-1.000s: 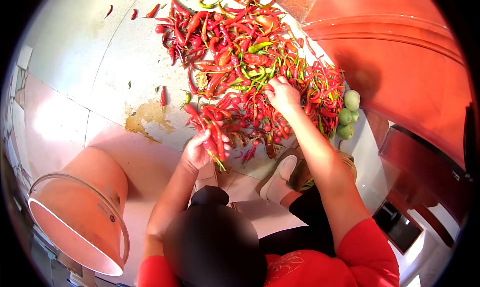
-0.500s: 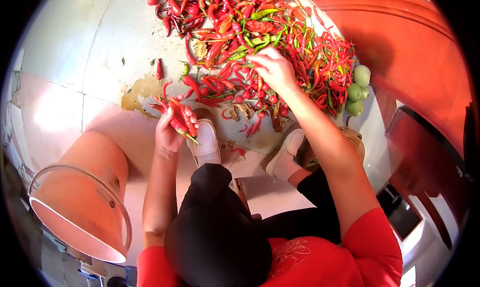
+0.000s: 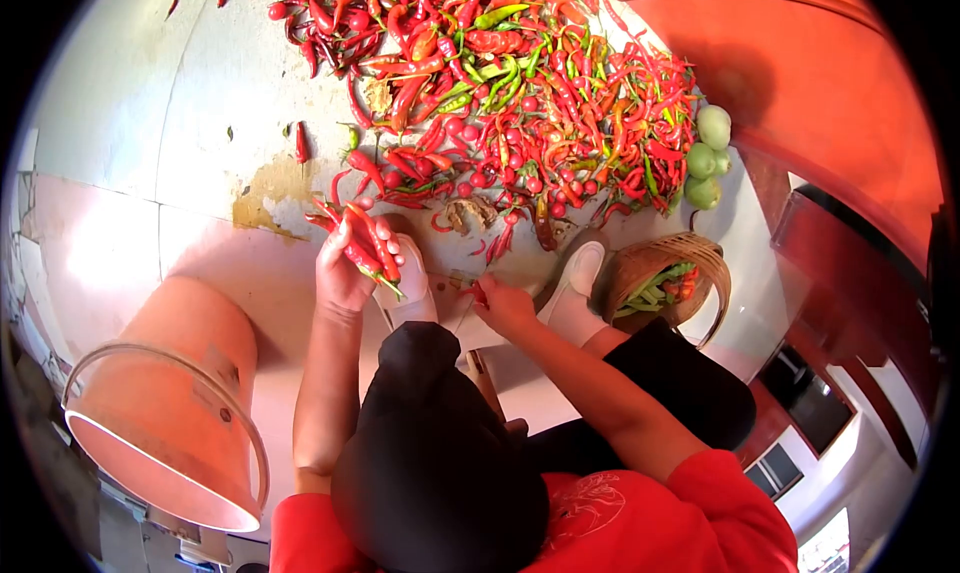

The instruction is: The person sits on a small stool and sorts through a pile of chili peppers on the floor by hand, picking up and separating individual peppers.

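My left hand (image 3: 345,273) is closed around several red chili peppers (image 3: 372,245), their green stems pointing down toward my shoe. Lower and to the right, my right hand (image 3: 505,308) is near the floor between my feet, its fingers closed on a single red chili pepper (image 3: 478,294). Part of that pepper is hidden by the fingers. Beyond both hands spreads a large pile of chili peppers (image 3: 480,103), mostly red with some green ones and small round red ones mixed in.
An orange bucket (image 3: 170,353) leans tilted at the left. By my right foot stands a wicker basket (image 3: 705,253) with green and red vegetables inside. Several pale green round fruits (image 3: 704,160) lie right of the pile, beside a large orange-red surface (image 3: 790,83). My shoes (image 3: 405,283) flank the right hand.
My right hand has come down from over the pile to the floor between my feet and gripped a red chili pepper lying there. The left hand keeps its peppers. The basket is now uncovered.
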Demonstrator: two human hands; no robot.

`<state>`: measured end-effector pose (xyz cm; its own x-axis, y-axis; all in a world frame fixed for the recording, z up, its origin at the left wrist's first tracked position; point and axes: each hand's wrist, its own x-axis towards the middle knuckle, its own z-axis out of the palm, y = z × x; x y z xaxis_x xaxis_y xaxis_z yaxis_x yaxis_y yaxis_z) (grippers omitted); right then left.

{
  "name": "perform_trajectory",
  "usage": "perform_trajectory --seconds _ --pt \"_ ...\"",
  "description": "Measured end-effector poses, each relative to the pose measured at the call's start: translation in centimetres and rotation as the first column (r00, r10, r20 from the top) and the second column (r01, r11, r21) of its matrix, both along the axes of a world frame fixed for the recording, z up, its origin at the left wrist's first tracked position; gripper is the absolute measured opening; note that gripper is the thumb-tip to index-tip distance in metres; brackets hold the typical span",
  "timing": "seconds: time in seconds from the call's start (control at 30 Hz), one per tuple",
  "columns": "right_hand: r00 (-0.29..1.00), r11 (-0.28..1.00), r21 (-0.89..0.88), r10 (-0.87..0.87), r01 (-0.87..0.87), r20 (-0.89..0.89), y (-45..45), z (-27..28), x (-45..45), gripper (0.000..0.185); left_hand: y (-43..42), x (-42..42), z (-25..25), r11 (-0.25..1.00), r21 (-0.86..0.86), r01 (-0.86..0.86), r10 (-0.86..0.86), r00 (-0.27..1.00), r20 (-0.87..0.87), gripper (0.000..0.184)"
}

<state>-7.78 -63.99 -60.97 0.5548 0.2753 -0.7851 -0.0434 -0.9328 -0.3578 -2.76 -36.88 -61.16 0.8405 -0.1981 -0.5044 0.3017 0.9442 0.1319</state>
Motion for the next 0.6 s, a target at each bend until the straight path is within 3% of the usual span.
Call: perform_trajectory --seconds 0.13,0.27,0.3,0.33,0.37,0.43,0.57,0.6 --pt "0.982 0.997 -0.037 -0.065 0.073 0.176 -0.3 -2.4 -1.9 0.029 0.4 0.3 0.4 0.999 0.029 0.031 -0.030 0.999 -0.031 0.045" --pt "0.967 0.998 0.047 -0.051 0.040 0.249 -2.2 -1.9 -2.8 0.026 0.8 0.7 0.8 0.999 0.041 0.034 -0.033 0.999 -0.030 0.043" --pt "0.921 0.912 0.177 -0.386 0.371 0.059 -3.0 -1.4 -3.1 0.023 0.8 0.7 0.7 0.999 0.035 0.036 -0.035 0.999 -0.022 0.043" --pt "0.741 0.706 0.227 -0.651 0.670 -0.165 -3.7 -1.0 -3.6 0.020 0.7 0.6 0.5 0.999 0.026 0.036 -0.036 0.999 -0.025 0.043" --pt "0.739 0.708 0.216 -0.654 0.673 -0.161 -4.2 -1.3 -3.5 0.020 0.5 0.6 0.3 0.999 0.016 0.040 -0.039 0.998 -0.041 0.043" --pt "0.241 0.161 0.290 -0.934 0.943 -0.265 -4.9 -2.8 -1.7 0.021 -0.1 0.4 0.1 0.999 -0.011 0.044 -0.044 0.997 -0.065 0.043" --pt "0.288 0.256 0.245 -0.952 0.935 -0.104 -2.4 -3.0 2.9 0.026 -1.4 0.9 0.6 0.996 -0.055 0.071 -0.074 0.997 -0.038 0.042" --pt "0.336 0.328 0.203 -0.942 0.923 -0.007 -2.3 -4.4 2.9 0.027 -1.4 0.9 0.5 0.996 -0.053 0.066 -0.068 0.997 -0.038 0.042"
